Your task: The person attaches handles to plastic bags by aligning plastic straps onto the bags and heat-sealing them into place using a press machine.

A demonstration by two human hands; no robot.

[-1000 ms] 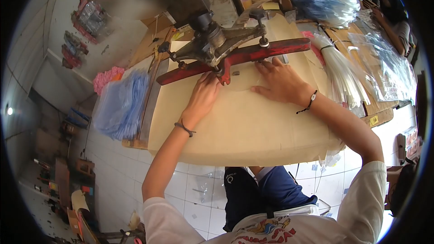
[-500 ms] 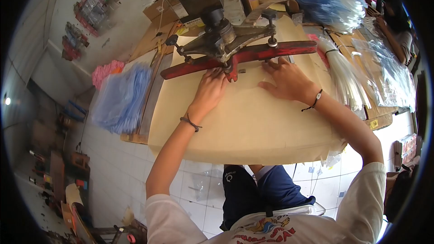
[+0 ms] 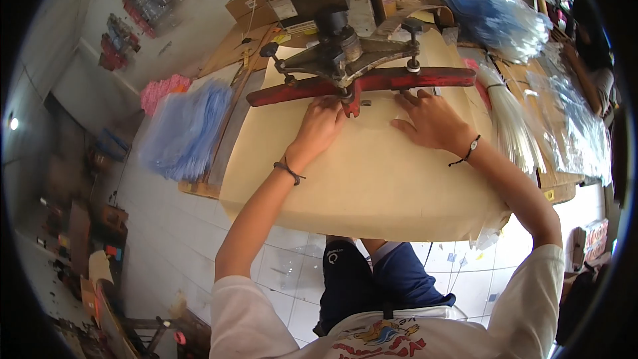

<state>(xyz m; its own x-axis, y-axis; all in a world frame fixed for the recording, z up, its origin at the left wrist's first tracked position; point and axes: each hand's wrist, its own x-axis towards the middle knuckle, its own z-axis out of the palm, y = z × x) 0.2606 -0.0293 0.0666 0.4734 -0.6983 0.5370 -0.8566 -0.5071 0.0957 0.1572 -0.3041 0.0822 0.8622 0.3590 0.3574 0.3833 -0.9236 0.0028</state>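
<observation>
A press-like machine with a red bar hangs low over a tan sheet on the work table. My left hand lies flat on the sheet just left of the bar's red middle prong, with its fingertips partly hidden beneath the bar. My right hand rests further right, fingers spread and thumb apart, its fingertips close to the bar's lower edge. Between the hands, a small dark piece sits on the sheet. I see nothing held in either hand.
Blue plastic sheets are stacked at the left beside a pink bundle. Clear strips and transparent bags lie at the right. More blue plastic is piled at the back. Another person's arm shows at far right.
The whole view has shifted slightly, so the machine and table appear a little further right and lower. Both hands keep nearly the same place on the sheet.
</observation>
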